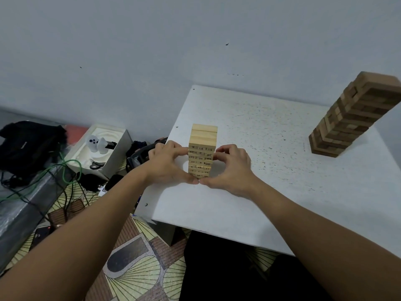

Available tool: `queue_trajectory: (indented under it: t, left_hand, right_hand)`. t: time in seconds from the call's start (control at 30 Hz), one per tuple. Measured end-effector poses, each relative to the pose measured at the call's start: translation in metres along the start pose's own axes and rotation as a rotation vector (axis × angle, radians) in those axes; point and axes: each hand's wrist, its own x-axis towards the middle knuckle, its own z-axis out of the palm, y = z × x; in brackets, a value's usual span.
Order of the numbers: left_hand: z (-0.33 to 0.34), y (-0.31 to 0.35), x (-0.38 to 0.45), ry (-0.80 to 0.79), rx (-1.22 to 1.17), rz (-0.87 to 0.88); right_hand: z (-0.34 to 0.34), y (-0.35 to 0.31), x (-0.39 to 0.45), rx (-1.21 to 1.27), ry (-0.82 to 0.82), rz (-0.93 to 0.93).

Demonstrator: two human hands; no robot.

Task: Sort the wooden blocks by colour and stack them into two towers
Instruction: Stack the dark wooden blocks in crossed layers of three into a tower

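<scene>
We saw the pale tower [202, 151] standing upright near the left edge of the white worktop [271, 192], with the left hand [168, 165] and right hand [231, 168] cupped on either side, fingers curled against its sides and thumbs meeting at its base. The dark tower [351, 116] stood well apart at the far right. A white box [97, 146] lay on the floor at left.

Looks like a home room used as an ad-hoc recording spot, not a lab. Small white desk [271, 192] pushed against a plain painted wall [152, 51]. Patterned vinyl floor [134, 268] with fan motifs, loose green cables [71, 170] trailing across it, an open white box [102, 148] holding white controllers, black bag [30, 144] dumped alongside.
</scene>
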Motion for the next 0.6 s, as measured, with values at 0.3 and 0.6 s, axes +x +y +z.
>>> queue_trajectory:
  t: [0.3, 0.6]
  left_hand:
    - [0.002, -0.001, -0.002, 0.031, -0.035, 0.010]
    - [0.008, -0.009, -0.001, 0.084, -0.025, -0.003]
  right_hand:
    - [0.005, 0.003, 0.002, -0.040, 0.044, -0.009]
    - [0.005, 0.003, 0.002, -0.049, 0.049, -0.021]
